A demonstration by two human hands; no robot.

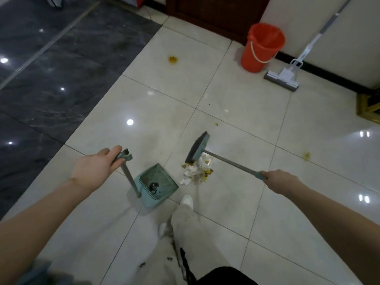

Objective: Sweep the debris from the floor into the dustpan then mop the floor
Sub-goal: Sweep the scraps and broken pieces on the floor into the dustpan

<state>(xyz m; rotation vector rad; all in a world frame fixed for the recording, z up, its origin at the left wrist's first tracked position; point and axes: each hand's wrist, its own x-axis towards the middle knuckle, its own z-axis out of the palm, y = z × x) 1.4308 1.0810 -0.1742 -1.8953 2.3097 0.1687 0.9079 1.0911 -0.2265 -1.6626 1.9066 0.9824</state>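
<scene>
The debris point(197, 172) lies heaped on the floor point(226, 99) just beside the dustpan point(158, 181) mouth, with the broom point(197, 148) head at its far edge, perhaps touching. The right hand point(276, 179) has its grip clamped on the broom handle, and the left hand point(95, 165) has its grip wrapped round the dustpan's upright handle. A mop point(281, 78) and red bucket point(262, 48) stand by the wall point(339, 27)

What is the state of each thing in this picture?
Dustpan: on floor, little dirt inside.
Debris: piled on floor, beside dustpan.
Broom: head at debris.
Left hand: grips dustpan handle.
Right hand: grips broom handle.
Bucket: upright.
Mop: leans on wall.
Stain: on floor, unwiped.
</scene>
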